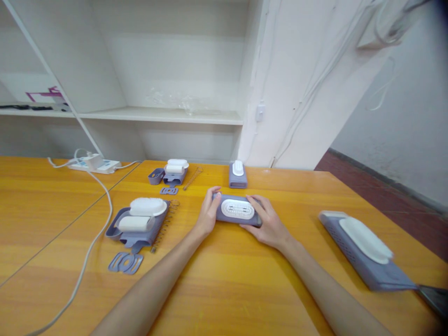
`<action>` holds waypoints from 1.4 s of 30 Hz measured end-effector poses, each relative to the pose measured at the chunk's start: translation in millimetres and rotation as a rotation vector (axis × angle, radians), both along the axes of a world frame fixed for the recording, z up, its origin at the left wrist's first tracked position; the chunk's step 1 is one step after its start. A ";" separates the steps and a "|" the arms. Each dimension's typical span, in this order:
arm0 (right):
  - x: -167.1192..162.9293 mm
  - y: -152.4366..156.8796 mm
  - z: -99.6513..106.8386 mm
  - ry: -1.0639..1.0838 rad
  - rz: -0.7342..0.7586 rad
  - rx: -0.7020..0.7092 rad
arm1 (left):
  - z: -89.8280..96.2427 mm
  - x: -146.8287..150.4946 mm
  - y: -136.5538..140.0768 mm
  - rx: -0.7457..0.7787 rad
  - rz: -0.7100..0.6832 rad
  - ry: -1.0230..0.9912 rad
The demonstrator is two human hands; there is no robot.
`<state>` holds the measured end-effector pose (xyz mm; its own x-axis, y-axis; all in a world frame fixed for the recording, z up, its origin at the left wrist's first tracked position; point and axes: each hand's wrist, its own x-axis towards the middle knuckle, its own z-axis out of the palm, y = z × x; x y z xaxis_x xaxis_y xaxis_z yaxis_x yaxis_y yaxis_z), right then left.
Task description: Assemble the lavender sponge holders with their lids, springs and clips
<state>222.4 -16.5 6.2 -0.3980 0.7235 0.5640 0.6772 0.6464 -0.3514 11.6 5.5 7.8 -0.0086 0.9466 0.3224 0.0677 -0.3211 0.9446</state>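
Between my two hands is a purple-grey plastic case (219, 215) with a white oval piece (238, 209) on its upper face, dotted with small holes or bumps. My left hand (209, 212) grips the case's left end, thumb on top. At the right end, my right hand (268, 221) is wrapped around it, with fingers near the white oval. The undersides of my fingers are hidden. Just beyond my hands, a similar purple case (238, 183) with a white oval top (238, 168) rests on the table.
On the left lie purple and white parts (136, 224), a coil spring (164, 226) and a flat purple plate (126, 262). Another parts group (175, 175) sits farther back. A larger case (364, 252) lies right. A white cable (94, 233) runs from a power strip (94, 163).
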 end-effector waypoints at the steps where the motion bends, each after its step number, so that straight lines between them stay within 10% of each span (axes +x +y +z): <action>1: 0.0 0.1 0.1 0.007 0.000 -0.021 | 0.0 0.4 0.8 0.008 0.023 -0.003; 19: 2.3 3.8 0.2 0.084 -0.105 -0.032 | -1.4 -7.7 10.1 0.026 0.287 -0.025; 29: 6.4 5.7 -2.1 0.210 -0.174 0.143 | -0.4 -3.0 4.9 -0.074 0.113 -0.093; 42: 6.2 3.6 -3.2 0.100 -0.164 0.073 | 10.0 1.1 -14.9 0.090 -0.317 0.467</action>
